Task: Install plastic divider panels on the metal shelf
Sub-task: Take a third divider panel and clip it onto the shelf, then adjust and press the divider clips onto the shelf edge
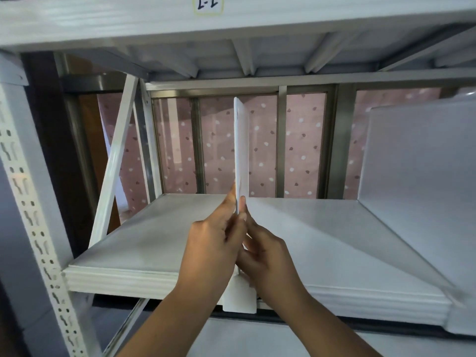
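Observation:
A white plastic divider panel (240, 150) stands upright and edge-on over the middle of the white metal shelf (144, 243). Its lower clip tab (239, 296) hangs over the shelf's front lip. My left hand (211, 248) pinches the panel's near edge from the left, and my right hand (262, 256) grips the same edge from the right, fingers pressed against it. A second white divider panel (417, 161) stands upright on the shelf at the far right.
A perforated white upright post (31, 202) and a diagonal brace (116, 155) frame the left side. The upper shelf, with a "2-2" label (207, 3), is close overhead. A window with a pink dotted curtain (257, 150) lies behind. A lower shelf (257, 338) shows below.

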Tool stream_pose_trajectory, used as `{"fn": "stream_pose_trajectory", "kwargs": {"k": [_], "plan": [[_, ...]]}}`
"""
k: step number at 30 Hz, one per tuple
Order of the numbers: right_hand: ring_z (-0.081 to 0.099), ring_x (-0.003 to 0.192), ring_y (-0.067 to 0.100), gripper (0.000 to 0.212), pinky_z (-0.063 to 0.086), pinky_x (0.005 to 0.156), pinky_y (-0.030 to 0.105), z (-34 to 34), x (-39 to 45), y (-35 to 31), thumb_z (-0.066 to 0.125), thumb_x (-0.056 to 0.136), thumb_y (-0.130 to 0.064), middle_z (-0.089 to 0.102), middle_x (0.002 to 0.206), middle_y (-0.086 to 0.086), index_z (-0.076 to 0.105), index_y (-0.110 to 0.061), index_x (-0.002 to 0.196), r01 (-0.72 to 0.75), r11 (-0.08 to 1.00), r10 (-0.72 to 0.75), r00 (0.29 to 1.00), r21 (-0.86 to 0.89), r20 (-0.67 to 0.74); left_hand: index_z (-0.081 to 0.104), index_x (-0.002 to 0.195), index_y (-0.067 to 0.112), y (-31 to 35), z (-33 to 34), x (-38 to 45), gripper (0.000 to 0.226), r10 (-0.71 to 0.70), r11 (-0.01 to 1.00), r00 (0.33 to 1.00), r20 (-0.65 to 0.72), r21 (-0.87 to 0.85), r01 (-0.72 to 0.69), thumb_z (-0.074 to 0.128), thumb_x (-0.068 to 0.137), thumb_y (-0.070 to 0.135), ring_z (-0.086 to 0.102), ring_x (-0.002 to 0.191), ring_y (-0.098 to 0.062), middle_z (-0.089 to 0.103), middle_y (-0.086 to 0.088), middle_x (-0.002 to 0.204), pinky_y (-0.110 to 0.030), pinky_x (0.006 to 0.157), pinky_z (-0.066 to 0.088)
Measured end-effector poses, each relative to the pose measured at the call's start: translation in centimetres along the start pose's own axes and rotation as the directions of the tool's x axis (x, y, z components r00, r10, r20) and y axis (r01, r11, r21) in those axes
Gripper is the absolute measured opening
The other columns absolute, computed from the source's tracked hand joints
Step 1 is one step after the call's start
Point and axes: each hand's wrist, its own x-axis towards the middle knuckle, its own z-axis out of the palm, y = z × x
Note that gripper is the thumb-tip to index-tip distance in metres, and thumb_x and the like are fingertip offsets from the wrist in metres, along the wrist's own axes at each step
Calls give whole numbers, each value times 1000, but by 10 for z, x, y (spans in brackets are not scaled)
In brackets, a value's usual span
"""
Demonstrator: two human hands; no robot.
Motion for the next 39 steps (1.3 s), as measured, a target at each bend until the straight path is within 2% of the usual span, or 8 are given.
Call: {"fn": "stream_pose_trajectory", "kwargs": {"k": [4, 8, 13, 19, 23, 28, 31, 39], "plan": [[67, 123, 37, 65, 55, 101, 58, 0, -1, 0, 61, 102, -23, 74, 125, 9, 39, -47, 158, -61, 997, 61, 998, 37, 5, 56, 147, 48, 0, -1, -1, 52, -9, 1000, 1000, 19, -27, 9, 63, 103, 22, 56, 53, -5, 71, -1, 67, -8, 52, 42], [51, 144, 7, 70, 45, 119, 41, -10, 0, -2, 65, 102, -23, 58, 154, -15, 36, -52, 158, -125, 987, 115, 988, 99, 99, 60, 145, 43, 6, -6, -6, 51, -54, 998, 997, 57, -19, 55, 65, 102, 16, 57, 54, 1, 66, 12, 61, -5, 53, 40], [51, 144, 6, 66, 45, 111, 23, -45, -5, -3, 58, 99, -13, 51, 159, -17, 46, -48, 154, -192, 981, 189, 962, -3, 197, 61, 121, 42, 24, -13, -9, 33, -112, 968, 977, 180, 241, 67, 59, 100, 17, 64, 61, 3, 69, 28, 75, -12, 49, 46], [44, 148, 10, 60, 34, 108, 16, -113, -5, -5, 62, 101, -28, 42, 164, -14, 44, -42, 157, -223, 889, 307, 939, -399, 159, 64, 124, 21, 64, -17, -2, 39, -533, 598, 772, 347, 800, 53, 58, 96, 48, 68, 102, -19, 69, 2, 112, -36, 93, 57], [45, 148, 16, 68, 35, 104, 19, -153, -5, -7, 61, 100, -35, 36, 169, -9, 35, -35, 163, -276, 795, 412, 899, -540, 148, 57, 83, 20, 102, -2, 7, 36, -673, 384, 637, 375, 914, -132, 58, 96, 54, 54, 72, -12, 54, 6, 78, -27, 70, 44], [47, 147, 17, 71, 39, 111, 27, -189, -1, -18, 57, 101, -33, 32, 171, -5, 28, -29, 166, -271, 701, 476, 867, -660, 149, 50, 70, 18, 140, 39, 21, 43, -623, 428, 673, 398, 894, -133, 59, 98, 50, 47, 58, -12, 51, 4, 68, -26, 55, 34], [52, 142, 19, 70, 44, 108, 30, -203, 5, -27, 55, 101, -32, 35, 170, -3, 28, -25, 165, -246, 655, 474, 870, -715, 135, 70, 109, 14, 149, 62, 27, 39, -593, 479, 652, 473, 858, -187, 60, 97, 50, 64, 92, -18, 70, 0, 108, -28, 76, 47], [58, 131, 29, 60, 51, 104, 36, -234, 11, -46, 57, 98, -26, 55, 153, 8, 45, -16, 155, -247, 583, 474, 877, -774, 76, 21, 166, 29, 129, 100, 41, 84, -512, 668, 648, 564, 736, -113, 63, 96, 53, 37, 150, -27, 31, -1, 170, -40, 117, 37]]}}
